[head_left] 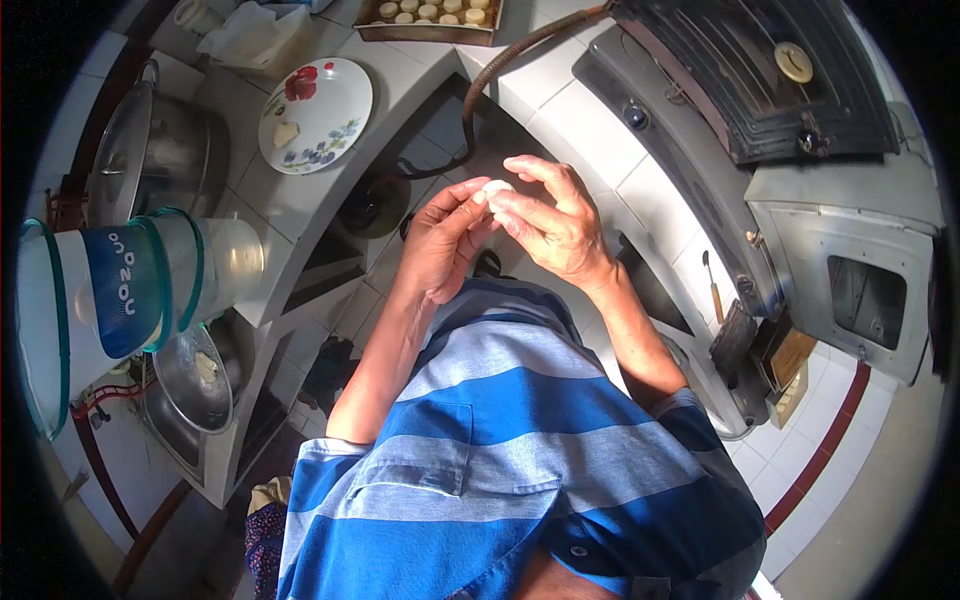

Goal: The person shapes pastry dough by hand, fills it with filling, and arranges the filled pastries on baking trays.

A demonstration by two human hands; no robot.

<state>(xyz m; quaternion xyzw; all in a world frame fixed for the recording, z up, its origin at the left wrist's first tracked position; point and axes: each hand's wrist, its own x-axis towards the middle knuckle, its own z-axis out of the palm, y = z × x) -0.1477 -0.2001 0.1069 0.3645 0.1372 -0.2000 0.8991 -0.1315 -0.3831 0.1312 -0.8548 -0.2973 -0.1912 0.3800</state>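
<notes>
A small pale piece of dough point(495, 187) is held in front of my chest, between the fingertips of both hands. My left hand point(442, 238) pinches it with thumb and forefinger. From the other side, my right hand point(560, 225) closes its thumb and a finger on it while an upper finger stays raised. Fingers cover much of the dough. On the counter to the left, a white flowered plate point(335, 100) carries a small pale lump point(286, 134). A rectangular baking tray point(430, 35) at the top holds several round dough pieces point(428, 13).
Stacked plastic tubs point(125, 285), a large metal pot point(180, 150) and a metal bowl point(193, 380) stand on the left. A brown hose point(500, 65) crosses the counter edge. At right are a dark stove point(760, 80) and a small metal oven door point(850, 290).
</notes>
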